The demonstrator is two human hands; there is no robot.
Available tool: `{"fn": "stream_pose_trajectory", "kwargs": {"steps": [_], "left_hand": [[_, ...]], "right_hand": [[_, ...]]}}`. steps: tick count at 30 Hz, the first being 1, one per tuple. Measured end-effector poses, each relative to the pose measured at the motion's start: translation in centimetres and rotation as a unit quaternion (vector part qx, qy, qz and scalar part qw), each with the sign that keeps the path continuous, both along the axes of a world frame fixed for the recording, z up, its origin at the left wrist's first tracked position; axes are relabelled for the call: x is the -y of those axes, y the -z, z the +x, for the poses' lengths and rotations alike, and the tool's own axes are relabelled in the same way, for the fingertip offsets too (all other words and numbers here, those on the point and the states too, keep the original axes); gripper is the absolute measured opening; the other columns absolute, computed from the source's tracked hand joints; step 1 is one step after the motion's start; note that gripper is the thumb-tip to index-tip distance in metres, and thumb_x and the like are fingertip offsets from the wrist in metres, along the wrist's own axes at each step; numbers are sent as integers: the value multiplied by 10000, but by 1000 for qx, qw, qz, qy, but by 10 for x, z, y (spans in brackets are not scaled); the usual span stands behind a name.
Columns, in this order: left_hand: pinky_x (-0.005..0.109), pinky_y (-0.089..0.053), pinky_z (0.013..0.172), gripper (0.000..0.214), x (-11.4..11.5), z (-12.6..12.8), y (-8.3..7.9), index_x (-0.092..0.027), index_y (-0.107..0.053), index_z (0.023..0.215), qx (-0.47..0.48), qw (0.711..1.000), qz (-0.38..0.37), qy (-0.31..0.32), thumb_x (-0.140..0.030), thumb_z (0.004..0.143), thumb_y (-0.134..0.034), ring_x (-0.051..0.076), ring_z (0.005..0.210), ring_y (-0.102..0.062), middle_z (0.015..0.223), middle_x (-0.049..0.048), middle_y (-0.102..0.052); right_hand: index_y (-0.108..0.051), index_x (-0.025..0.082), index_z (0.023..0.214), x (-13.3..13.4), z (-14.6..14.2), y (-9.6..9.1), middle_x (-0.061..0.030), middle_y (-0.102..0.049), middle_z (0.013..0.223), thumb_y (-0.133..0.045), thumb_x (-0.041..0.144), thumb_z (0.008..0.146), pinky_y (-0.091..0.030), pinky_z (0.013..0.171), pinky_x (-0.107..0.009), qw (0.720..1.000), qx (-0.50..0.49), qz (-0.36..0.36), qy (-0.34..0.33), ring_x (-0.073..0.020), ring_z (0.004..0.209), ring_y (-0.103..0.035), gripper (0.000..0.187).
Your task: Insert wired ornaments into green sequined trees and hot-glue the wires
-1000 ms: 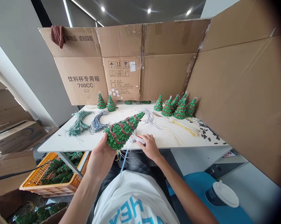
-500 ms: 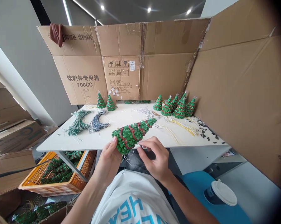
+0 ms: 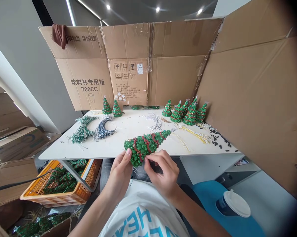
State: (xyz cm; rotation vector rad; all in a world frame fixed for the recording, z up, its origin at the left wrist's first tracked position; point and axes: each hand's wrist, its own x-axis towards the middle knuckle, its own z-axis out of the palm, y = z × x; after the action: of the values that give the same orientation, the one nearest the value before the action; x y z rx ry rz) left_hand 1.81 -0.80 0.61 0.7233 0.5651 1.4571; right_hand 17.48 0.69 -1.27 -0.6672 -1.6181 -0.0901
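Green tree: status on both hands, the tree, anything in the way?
Left hand gripping green tree near its base. Right hand at its near side, pinch unclear. Tree tilted, tip right. Nothing seen blocking either hand; yellow strands lie beyond.

Left hand's (image 3: pixel 122 166) other fingers were hidden behind the beaded tree (image 3: pixel 145 146). Couldn't tell what, if anything, the right hand (image 3: pixel 164 172) pinched. Small print (image 3: pixel 127 91) on the cardboard wall (image 3: pixel 178 79) was too fine to read; brown cloth (image 3: pixel 59 35) covered part of the upper lettering (image 3: pixel 83 38). Shirt (image 3: pixel 138 204) and blue chair (image 3: pixel 206 192) ran off the bottom edge.
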Motion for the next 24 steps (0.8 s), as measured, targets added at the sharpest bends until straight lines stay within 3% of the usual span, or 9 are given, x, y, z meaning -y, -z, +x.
{"fn": "stream_pose_trajectory", "kwargs": {"steps": [10, 24], "left_hand": [[427, -445, 1235, 294, 2, 2, -3, -226, -847, 1158, -20, 1000, 12, -1, -460, 988, -801, 312, 1444, -616, 1338, 90, -801], [435, -460, 1213, 299, 1, 2, -2, -219, -846, 1149, -17, 1000, 10, 5, -467, 991, -795, 320, 1410, -641, 1306, 98, -812]], "right_hand": [[-665, 259, 983, -1, -1, 2, -24, -683, 842, -683, 57, 994, -560, 641, -331, 999, 2, -37, -11, -188, 737, -662, 203], [-633, 240, 974, 2, 0, -6, 2, -620, 832, -643, 47, 1014, -505, 625, -304, 995, -33, -68, -65, -151, 712, -553, 197]]}}
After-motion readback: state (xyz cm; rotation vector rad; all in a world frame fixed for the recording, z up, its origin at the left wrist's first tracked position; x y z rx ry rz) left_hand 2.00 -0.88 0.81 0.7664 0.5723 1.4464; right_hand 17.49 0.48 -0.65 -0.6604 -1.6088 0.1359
